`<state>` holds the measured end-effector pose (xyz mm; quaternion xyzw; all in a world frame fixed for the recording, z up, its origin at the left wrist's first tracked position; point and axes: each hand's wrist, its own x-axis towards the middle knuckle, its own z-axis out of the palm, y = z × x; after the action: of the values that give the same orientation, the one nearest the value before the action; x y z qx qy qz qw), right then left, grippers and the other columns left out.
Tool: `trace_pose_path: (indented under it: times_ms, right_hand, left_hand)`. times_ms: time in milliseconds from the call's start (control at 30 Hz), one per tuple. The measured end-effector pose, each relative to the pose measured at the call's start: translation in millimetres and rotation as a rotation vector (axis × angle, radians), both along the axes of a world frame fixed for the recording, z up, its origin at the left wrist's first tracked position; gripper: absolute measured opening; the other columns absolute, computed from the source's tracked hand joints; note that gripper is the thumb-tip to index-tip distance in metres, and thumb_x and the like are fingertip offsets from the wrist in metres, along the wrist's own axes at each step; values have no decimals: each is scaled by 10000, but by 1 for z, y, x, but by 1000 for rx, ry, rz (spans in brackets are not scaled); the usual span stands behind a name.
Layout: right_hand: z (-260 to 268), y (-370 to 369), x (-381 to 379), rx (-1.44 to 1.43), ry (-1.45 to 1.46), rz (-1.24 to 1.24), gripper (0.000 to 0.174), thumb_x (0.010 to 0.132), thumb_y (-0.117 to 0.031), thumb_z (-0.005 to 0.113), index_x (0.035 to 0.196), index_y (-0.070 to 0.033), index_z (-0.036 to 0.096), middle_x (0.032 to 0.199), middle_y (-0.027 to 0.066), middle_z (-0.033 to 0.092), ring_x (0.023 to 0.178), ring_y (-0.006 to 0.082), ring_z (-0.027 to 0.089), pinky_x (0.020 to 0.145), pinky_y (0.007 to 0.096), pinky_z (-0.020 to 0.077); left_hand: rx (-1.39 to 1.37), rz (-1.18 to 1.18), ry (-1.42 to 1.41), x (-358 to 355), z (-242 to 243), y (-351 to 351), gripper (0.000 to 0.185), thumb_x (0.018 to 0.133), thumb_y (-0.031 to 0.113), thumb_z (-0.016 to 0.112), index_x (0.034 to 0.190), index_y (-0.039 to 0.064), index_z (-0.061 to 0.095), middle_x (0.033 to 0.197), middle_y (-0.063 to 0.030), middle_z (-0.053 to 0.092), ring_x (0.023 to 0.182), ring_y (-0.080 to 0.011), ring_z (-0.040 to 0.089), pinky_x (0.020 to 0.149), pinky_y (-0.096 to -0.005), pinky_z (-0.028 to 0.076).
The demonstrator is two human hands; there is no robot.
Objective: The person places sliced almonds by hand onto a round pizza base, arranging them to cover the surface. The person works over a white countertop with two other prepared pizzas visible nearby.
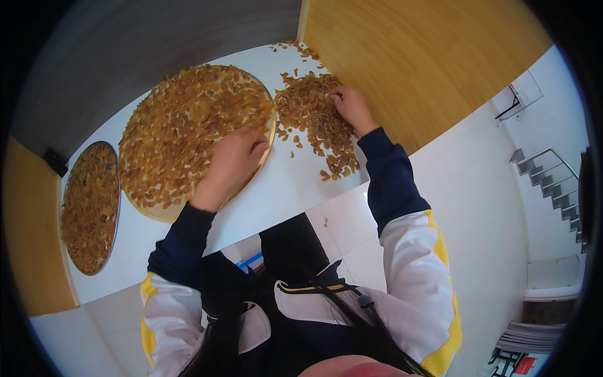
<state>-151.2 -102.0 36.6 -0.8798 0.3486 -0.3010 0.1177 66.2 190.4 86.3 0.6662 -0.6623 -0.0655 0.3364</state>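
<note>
A large round tray (pixel 162 216) lies on the white tabletop, spread with thin amber-brown dried pieces (pixel 188 122). My left hand (pixel 235 155) is over its right part near the rim, fingers curled; whether a piece is between them is hidden. To the right of the tray, a loose pile of the same dried pieces (pixel 315 106) rests directly on the table. My right hand (pixel 351 106) is at the pile's right side, thumb and fingers bent close together. I cannot make out whether they pinch a piece.
A smaller metal-rimmed round tray (pixel 117 207) full of similar pieces stands at the left. The white table (pixel 287 188) is bounded by a dark back panel (pixel 141 42) and wooden side panels (pixel 405 61). Stray pieces lie in the back corner; one (pixel 325 222) is on the floor.
</note>
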Motion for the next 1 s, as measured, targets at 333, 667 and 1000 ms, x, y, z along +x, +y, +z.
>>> trace_pose_path:
  times_ms: [333, 667, 1000]
  right_hand:
    - [-31, -80, 41, -104, 250, -38, 172, 920, -156, 669, 1053, -73, 741, 1080, 202, 706, 990, 432, 686, 837, 529, 561]
    - [-12, -53, 3, -30, 214, -71, 150, 906, -161, 669, 978, -73, 766, 927, 206, 745, 905, 423, 708, 806, 519, 569]
    - [-12, -48, -19, 223, 224, 170, 267, 836, -38, 664, 1080, -79, 763, 1010, 205, 749, 965, 416, 707, 856, 482, 570]
  left_hand:
    - [118, -112, -72, -13, -34, -156, 272, 950, 76, 678, 1221, 60, 671, 1243, -157, 633, 1111, -370, 651, 929, -471, 545]
    - [-18, -97, -311, -21, -67, -224, 213, 917, 77, 673, 1125, 103, 708, 1157, -115, 652, 1108, -361, 643, 898, -465, 556]
    - [-104, -91, -15, -17, -50, -172, 110, 946, 92, 689, 1048, 59, 716, 1093, -125, 679, 964, -329, 671, 834, -423, 550]
